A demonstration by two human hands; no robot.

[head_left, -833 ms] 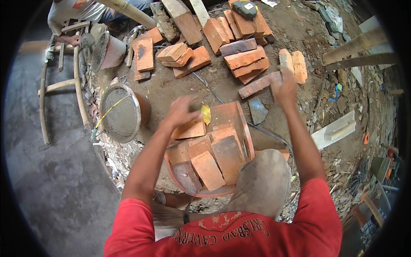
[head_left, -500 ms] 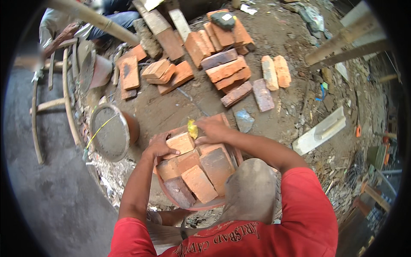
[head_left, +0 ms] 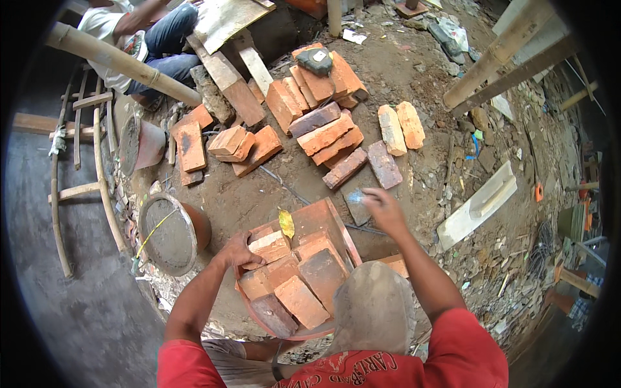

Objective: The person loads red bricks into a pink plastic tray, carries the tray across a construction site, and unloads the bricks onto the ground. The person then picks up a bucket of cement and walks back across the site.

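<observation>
In the tub (head_left: 317, 216), a pale brick (head_left: 270, 246) lies at three o'clock from the left hand (head_left: 238, 251), its long axis roughly eight to two. Farther off, the slab (head_left: 357, 211) sits at nine o'clock from the right hand (head_left: 386, 212), the nearer hand to the dark brick (head_left: 385, 165) at twelve, which runs eleven to five. The left thumb touches the pale brick; hidden fingertips leave its grip unclear. The right fingers, blurred, reach out loosely spread, seemingly empty; slab contact can't be told.

red short-sleeved shirt (head_left: 420, 368), dark lettering (head_left: 375, 365)
</observation>
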